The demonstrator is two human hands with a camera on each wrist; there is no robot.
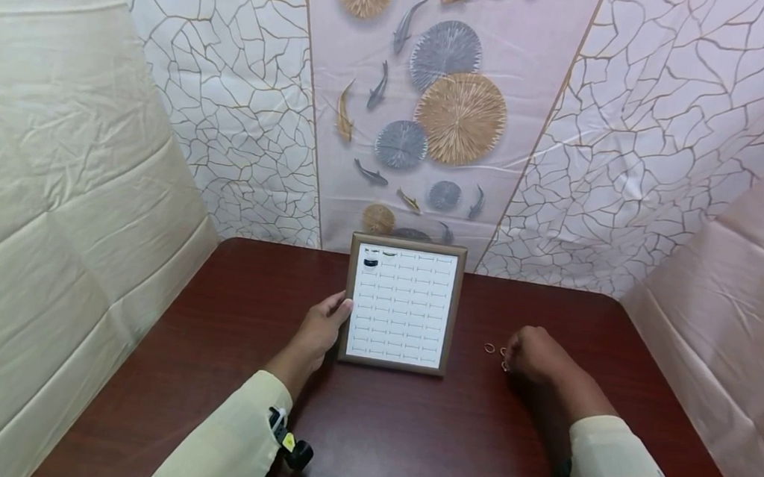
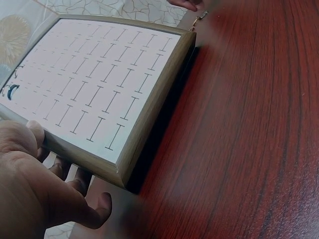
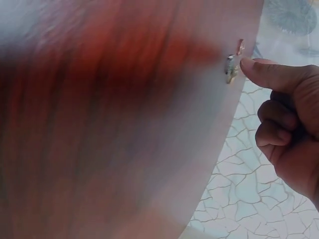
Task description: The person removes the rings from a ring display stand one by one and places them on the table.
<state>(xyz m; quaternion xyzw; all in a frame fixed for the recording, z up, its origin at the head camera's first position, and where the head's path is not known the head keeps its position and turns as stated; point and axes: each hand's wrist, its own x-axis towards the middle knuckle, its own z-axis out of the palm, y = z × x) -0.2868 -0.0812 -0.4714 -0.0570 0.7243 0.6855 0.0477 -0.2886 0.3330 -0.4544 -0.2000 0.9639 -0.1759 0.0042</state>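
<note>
My left hand (image 1: 322, 333) grips the left edge of a wooden-framed board (image 1: 455, 312), thumb in front and fingers behind. The board leans back, its white face covered with rows of short printed lines. In its upper left corner sits a dark curved band (image 2: 13, 92), with smaller dark pieces (image 1: 389, 254) beside it. To the board's right, my right hand (image 1: 537, 355) is low over a few small rings (image 1: 489, 348) on the table. The right wrist view puts the thumb (image 3: 264, 72) close to metallic rings (image 3: 231, 69), other fingers curled; whether one is pinched is unclear.
The dark red wooden table (image 1: 367, 432) runs back to a patterned cloth backdrop (image 1: 244, 108). Pale cloth walls (image 1: 38, 241) rise on both sides. A small black device (image 1: 298, 454) is strapped to the left sleeve.
</note>
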